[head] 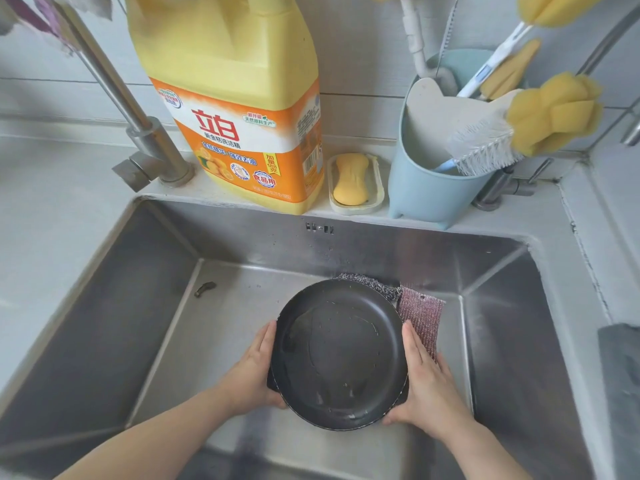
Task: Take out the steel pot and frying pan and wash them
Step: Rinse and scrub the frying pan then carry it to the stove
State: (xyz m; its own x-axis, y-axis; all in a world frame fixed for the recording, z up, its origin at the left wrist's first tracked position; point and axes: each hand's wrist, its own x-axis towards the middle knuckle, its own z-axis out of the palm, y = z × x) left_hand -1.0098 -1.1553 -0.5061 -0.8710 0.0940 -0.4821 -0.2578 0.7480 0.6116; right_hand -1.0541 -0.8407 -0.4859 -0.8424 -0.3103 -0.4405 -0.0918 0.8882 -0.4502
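Note:
A black frying pan (337, 353) is held over the floor of the steel sink (162, 258), its wet inside facing up and tilted toward me. My left hand (254, 372) grips its left rim and my right hand (427, 384) grips its right rim, fingers wrapped under the edge. The pan's handle is not visible. No steel pot is in view.
A grey steel scourer (372, 284) and a purple scrub cloth (420, 315) lie behind the pan. On the back ledge stand a yellow detergent bottle (239, 105), a soap dish (355, 181) and a blue brush holder (429, 171). A faucet (138, 126) rises at the left.

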